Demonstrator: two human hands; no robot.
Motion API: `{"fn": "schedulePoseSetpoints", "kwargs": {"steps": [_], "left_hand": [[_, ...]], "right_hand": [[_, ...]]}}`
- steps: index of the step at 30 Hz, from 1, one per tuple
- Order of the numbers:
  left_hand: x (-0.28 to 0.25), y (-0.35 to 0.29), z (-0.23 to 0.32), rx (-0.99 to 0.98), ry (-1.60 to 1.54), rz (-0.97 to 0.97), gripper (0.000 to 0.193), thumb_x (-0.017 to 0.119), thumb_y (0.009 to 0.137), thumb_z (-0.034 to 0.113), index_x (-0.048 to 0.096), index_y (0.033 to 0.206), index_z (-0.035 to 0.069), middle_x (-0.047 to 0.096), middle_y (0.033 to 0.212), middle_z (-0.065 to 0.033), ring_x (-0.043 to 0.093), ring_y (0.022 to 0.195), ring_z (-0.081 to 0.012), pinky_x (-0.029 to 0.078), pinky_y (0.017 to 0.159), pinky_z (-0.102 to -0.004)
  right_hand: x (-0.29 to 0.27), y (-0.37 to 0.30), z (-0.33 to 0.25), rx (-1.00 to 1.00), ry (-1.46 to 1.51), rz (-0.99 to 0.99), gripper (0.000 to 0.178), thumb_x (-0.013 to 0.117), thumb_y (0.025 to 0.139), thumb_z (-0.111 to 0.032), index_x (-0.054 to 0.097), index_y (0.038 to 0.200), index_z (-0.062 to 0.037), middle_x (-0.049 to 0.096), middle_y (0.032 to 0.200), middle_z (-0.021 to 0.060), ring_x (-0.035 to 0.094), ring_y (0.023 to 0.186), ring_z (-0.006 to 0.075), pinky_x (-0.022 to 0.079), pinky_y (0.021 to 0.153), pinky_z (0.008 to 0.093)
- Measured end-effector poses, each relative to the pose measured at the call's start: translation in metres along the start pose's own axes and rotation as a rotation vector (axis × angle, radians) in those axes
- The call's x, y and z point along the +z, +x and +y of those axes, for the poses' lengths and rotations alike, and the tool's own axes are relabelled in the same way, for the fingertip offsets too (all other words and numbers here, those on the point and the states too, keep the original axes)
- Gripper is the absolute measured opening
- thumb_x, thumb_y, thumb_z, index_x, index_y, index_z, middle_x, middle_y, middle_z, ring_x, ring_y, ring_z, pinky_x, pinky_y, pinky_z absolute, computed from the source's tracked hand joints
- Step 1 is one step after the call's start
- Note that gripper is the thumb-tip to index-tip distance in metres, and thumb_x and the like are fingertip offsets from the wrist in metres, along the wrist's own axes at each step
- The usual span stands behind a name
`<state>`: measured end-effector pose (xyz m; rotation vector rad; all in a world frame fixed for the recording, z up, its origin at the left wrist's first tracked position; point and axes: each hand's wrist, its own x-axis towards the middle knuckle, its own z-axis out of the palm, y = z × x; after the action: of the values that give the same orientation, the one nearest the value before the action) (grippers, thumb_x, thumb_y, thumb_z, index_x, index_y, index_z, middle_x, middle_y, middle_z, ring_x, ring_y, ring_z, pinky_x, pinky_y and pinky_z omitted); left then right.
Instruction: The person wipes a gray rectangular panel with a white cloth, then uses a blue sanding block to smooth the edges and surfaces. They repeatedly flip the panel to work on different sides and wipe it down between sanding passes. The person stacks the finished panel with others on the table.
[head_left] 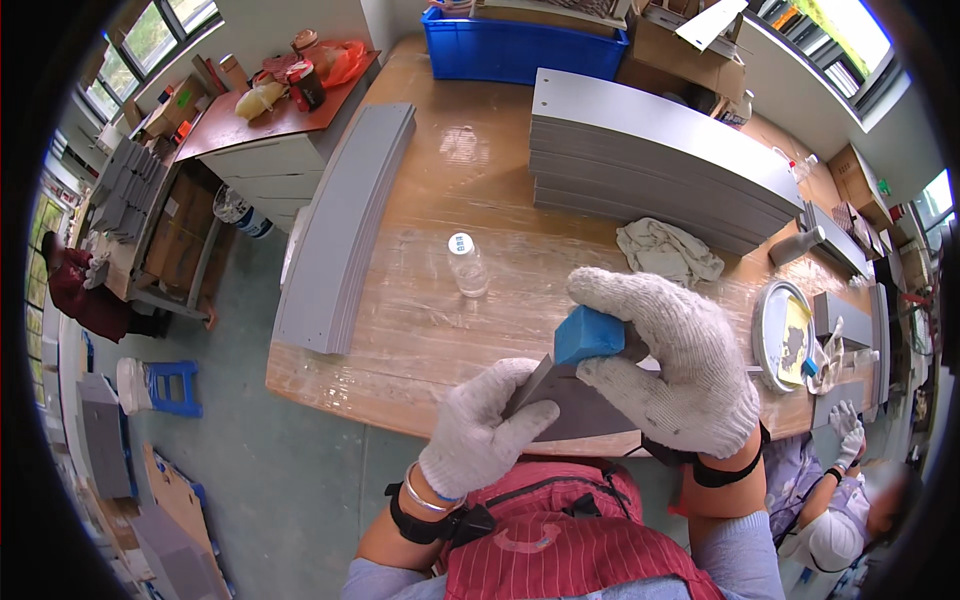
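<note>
Tabletop [410, 300]: brown, glossy, film-covered, and we're right at its near edge; anything let slip here might find the floor [300, 450] instead.
Left hand [487, 425]: fingers narrow, thumb opposed, pinching the grey panel [590, 408]; knit glove on a smooth face, so we reckon a hard push could twist it loose.
Grey panel: up in front of our body at that near edge, partly hidden by the right hand; one-sided support, we'd say, could let it pivot and scuff.
Right hand [680, 365]: fingers curled firmly round the blue block [588, 337]; overshoot the corner and the glove might snag.
Blue block: just beside the panel's upper end, contact we can't make out; tip it and uneven pressure could leave a mark.
Clear bottle [470, 272]: standing beyond our hands, white cap on top; a swinging panel end could topple it.
White cloth [670, 252]: crumpled just beside the right stack [650, 170]; a glove catching it might drag it along.
Stacks: the left one [350, 220] and the right both piled high; one careless knock, and we could have boards sliding.
Blue bin [525, 58]: far edge, well apart, least worry for us.
</note>
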<state>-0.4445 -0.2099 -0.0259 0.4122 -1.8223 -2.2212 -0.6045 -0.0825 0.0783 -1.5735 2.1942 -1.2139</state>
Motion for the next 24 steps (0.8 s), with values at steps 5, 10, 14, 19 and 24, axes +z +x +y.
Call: {"fn": "schedulePoseSetpoints", "kwargs": {"steps": [5, 10, 14, 19, 24], "left_hand": [[0.000, -0.001, 0.008, 0.033, 0.070, -0.046, 0.027, 0.069, 0.092, 0.004, 0.063, 0.118, -0.001, 0.069, 0.100, -0.0070, 0.064, 0.090, -0.0100, 0.054, 0.081, -0.0281], [-0.004, -0.003, 0.006, 0.055, 0.127, -0.064, 0.031, 0.071, 0.089, 0.000, 0.061, 0.118, -0.003, 0.067, 0.101, -0.0050, 0.059, 0.091, -0.0081, 0.050, 0.082, -0.0259], [-0.005, -0.002, 0.006, 0.077, 0.178, -0.060, 0.030, 0.070, 0.091, 0.004, 0.062, 0.119, -0.002, 0.068, 0.099, -0.0073, 0.062, 0.088, -0.0107, 0.053, 0.079, -0.0277], [-0.004, -0.003, -0.005, 0.025, 0.055, 0.002, 0.029, 0.070, 0.091, 0.006, 0.062, 0.118, -0.002, 0.069, 0.098, -0.0084, 0.063, 0.088, -0.0100, 0.053, 0.079, -0.0274], [0.001, 0.002, -0.011, -0.028, 0.000, 0.076, 0.029, 0.071, 0.091, 0.008, 0.062, 0.117, -0.002, 0.070, 0.100, -0.0086, 0.062, 0.092, -0.0093, 0.053, 0.083, -0.0271]], "right_hand": [[-0.002, 0.015, -0.005, -0.068, -0.177, -0.119, 0.053, 0.078, 0.075, -0.005, 0.064, 0.126, -0.0048, 0.069, 0.101, 0.0152, 0.070, 0.089, 0.0313, 0.056, 0.075, 0.0371], [-0.003, 0.019, -0.012, -0.074, -0.122, -0.125, 0.052, 0.077, 0.075, -0.008, 0.063, 0.125, -0.0062, 0.068, 0.099, 0.0151, 0.069, 0.087, 0.0327, 0.056, 0.074, 0.0391], [0.006, 0.017, -0.005, -0.063, -0.242, -0.086, 0.052, 0.077, 0.076, -0.005, 0.064, 0.126, -0.0059, 0.068, 0.100, 0.0133, 0.069, 0.084, 0.0275, 0.055, 0.073, 0.0347], [0.006, 0.005, -0.002, 0.037, -0.043, 0.066, 0.052, 0.076, 0.076, 0.000, 0.063, 0.126, -0.0033, 0.070, 0.106, 0.0081, 0.068, 0.085, 0.0133, 0.055, 0.071, 0.0274], [0.032, -0.023, 0.012, 0.133, 0.078, 0.234, 0.052, 0.080, 0.078, -0.005, 0.061, 0.126, -0.0005, 0.069, 0.105, 0.0172, 0.072, 0.085, 0.0256, 0.058, 0.072, 0.0329]]}}
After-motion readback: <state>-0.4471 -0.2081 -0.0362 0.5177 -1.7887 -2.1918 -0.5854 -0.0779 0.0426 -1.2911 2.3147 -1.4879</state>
